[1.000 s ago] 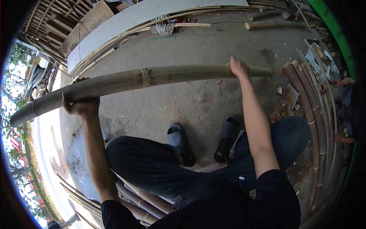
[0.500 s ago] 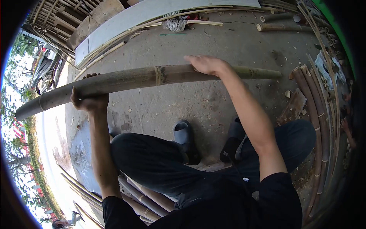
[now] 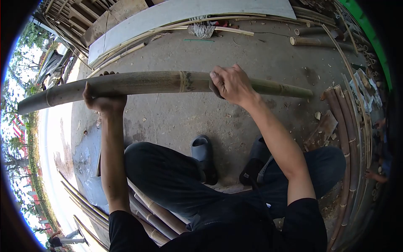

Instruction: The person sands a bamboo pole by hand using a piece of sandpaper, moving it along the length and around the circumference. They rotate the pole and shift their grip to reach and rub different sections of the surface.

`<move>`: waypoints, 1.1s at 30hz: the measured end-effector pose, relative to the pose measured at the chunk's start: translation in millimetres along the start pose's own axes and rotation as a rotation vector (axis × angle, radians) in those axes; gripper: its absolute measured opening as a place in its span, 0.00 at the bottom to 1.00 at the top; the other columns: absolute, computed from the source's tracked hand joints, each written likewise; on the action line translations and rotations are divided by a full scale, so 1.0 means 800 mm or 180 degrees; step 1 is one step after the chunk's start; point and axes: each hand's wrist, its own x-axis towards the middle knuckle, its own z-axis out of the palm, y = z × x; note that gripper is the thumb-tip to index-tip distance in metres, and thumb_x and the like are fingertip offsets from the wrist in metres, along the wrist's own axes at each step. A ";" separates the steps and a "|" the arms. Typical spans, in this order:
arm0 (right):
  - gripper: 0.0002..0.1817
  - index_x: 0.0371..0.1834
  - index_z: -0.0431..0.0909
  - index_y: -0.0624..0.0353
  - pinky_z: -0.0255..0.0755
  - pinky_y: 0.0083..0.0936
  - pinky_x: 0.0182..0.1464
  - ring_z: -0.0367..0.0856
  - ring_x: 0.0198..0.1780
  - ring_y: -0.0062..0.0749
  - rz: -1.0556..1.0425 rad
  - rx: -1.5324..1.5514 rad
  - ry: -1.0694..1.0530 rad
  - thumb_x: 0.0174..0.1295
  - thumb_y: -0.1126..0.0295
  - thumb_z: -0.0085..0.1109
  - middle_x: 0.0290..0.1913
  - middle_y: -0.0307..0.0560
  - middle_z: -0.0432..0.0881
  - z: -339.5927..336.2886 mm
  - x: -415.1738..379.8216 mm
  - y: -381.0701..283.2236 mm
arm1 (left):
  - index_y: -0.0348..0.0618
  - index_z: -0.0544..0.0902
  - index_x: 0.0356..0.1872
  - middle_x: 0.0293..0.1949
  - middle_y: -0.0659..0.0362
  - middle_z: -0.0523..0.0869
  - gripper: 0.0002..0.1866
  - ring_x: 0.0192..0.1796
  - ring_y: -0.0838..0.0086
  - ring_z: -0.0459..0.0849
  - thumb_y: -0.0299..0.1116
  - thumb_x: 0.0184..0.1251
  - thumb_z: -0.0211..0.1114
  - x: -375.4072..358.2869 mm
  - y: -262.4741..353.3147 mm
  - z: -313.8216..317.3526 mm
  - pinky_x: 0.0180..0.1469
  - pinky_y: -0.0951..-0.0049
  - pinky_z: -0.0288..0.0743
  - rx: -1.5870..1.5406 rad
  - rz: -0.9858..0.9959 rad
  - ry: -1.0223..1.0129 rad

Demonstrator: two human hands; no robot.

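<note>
A long, thick bamboo pole [image 3: 147, 82] stretches across the view above my knees, brownish at the left and greener toward its thinner right end. A pale ring with dark specks marks one joint near its middle. My left hand [image 3: 105, 101] supports it from below on the left, thumb up on the near side and fingertips showing over the far side. Right of the speckled joint, my right hand [image 3: 231, 84] is curled over the top of the pole. A dark patch shows under its fingers, and I cannot tell whether it is shaded fingers or a held piece.
Bamboo poles [image 3: 346, 126] lie along the right, with more [image 3: 153, 218] beneath my legs. A long pale board [image 3: 189, 12] and thin strips lie at the back, beside a crumpled plastic bag [image 3: 203, 30]. Another person's hand [image 3: 375, 176] shows at the right edge.
My right hand has gone from lying flat with fingers stretched on the pole to curling around it. The pole's left end has risen slightly and its right end has dropped.
</note>
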 end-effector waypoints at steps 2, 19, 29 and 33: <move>0.21 0.44 0.82 0.59 0.75 0.43 0.49 0.86 0.33 0.51 0.0077 0.0187 -0.0063 0.75 0.57 0.41 0.28 0.53 0.85 0.012 0.026 -0.031 | 0.41 0.81 0.47 0.40 0.52 0.85 0.31 0.48 0.59 0.84 0.58 0.50 0.65 0.001 0.001 -0.004 0.60 0.55 0.74 0.0037 -0.0015 0.0002; 0.20 0.57 0.80 0.51 0.62 0.49 0.66 0.79 0.60 0.50 0.2293 0.0007 -0.0943 0.71 0.56 0.44 0.58 0.54 0.83 -0.027 -0.104 0.195 | 0.38 0.81 0.48 0.42 0.51 0.84 0.32 0.50 0.56 0.83 0.56 0.50 0.64 -0.002 0.000 -0.011 0.63 0.54 0.72 -0.0028 -0.0067 0.0315; 0.32 0.67 0.75 0.57 0.68 0.37 0.70 0.77 0.65 0.54 0.0162 0.0575 -0.0015 0.57 0.59 0.53 0.70 0.64 0.69 -0.017 -0.015 0.032 | 0.39 0.82 0.48 0.42 0.52 0.86 0.34 0.49 0.59 0.84 0.60 0.51 0.62 0.006 0.004 -0.007 0.61 0.56 0.73 -0.0003 -0.0050 -0.0281; 0.27 0.61 0.82 0.55 0.64 0.44 0.73 0.74 0.66 0.58 -0.0748 0.1428 0.0517 0.55 0.62 0.56 0.68 0.64 0.70 0.009 0.001 0.009 | 0.40 0.81 0.50 0.42 0.51 0.85 0.33 0.49 0.59 0.83 0.58 0.51 0.63 0.001 0.002 -0.007 0.61 0.56 0.73 0.0168 0.0015 -0.0026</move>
